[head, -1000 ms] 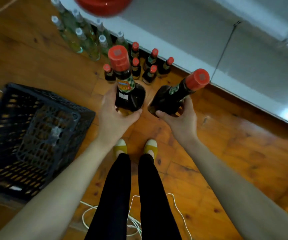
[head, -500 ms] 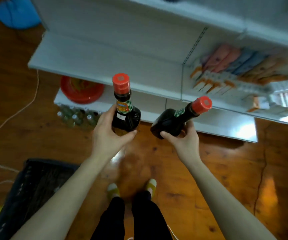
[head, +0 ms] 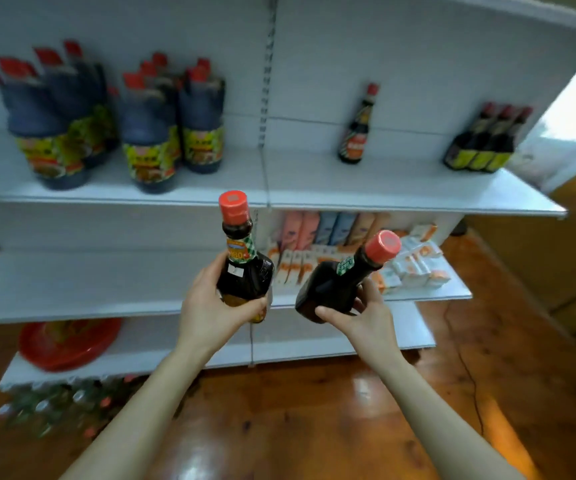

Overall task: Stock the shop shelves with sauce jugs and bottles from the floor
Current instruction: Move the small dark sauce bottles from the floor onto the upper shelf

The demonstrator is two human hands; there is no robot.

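Bottles first: the left hand (head: 210,306) is wrapped round the fat lower body of a dark glass sauce bottle with a red cap and a green-checked neck label (head: 243,268), held upright, while the right hand (head: 362,315) cups the base of a second dark red-capped bottle (head: 340,282) that's tilted over to the right. Both are in the air in front of the white metal shop shelving (head: 383,188), roughly level with the middle shelf. Up top there are dark jugs with yellow labels (head: 154,133), a lone slim bottle (head: 357,129) and a trio further right (head: 484,140). I'd guess these are full, so fairly heavy, hard, smooth and breakable; grip low on the wide body, not the neck. That tilted one looks easiest to fumble.
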